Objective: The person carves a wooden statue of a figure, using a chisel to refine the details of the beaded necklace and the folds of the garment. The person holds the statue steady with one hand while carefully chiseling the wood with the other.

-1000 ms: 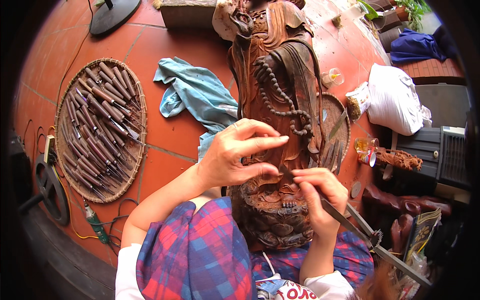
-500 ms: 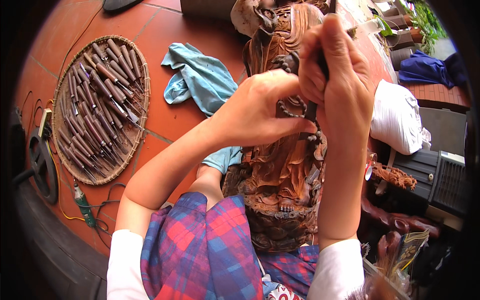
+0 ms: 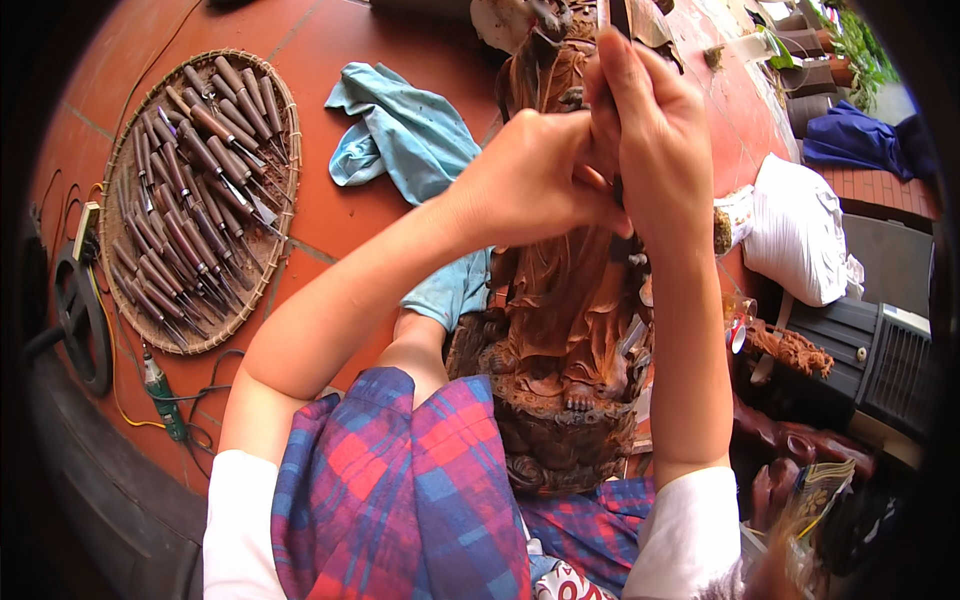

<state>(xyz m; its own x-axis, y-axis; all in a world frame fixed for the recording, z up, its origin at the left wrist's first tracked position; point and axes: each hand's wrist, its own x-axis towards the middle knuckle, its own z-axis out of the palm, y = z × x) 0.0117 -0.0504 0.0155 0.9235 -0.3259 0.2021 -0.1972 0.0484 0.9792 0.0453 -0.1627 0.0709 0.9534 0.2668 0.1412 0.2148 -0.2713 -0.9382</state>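
Observation:
A dark brown carved wooden statue (image 3: 570,300) of a robed figure lies lengthwise before me, its feet and carved base towards me. Over its upper part both hands meet. My right hand (image 3: 655,150) is closed with the thumb up, around a slim carving chisel (image 3: 617,16) whose flat strip shows above the thumb. My left hand (image 3: 535,180) curls in against the right one, its fingertips closed at the chisel's lower end. Most of the chisel is hidden by the fingers.
On the tiled floor at left sits a round woven tray (image 3: 290,110) of several wooden-handled carving tools, with a green power tool (image 3: 163,400) nearer me. A light blue cloth (image 3: 400,130) lies beside the statue. At right are a white sack (image 3: 795,235) and a dark grey box (image 3: 850,345).
Both hands have shifted slightly up and left along the statue. My left thumb and fingers, earlier spread apart, have closed in against the right hand. A flat strip now shows above the right thumb.

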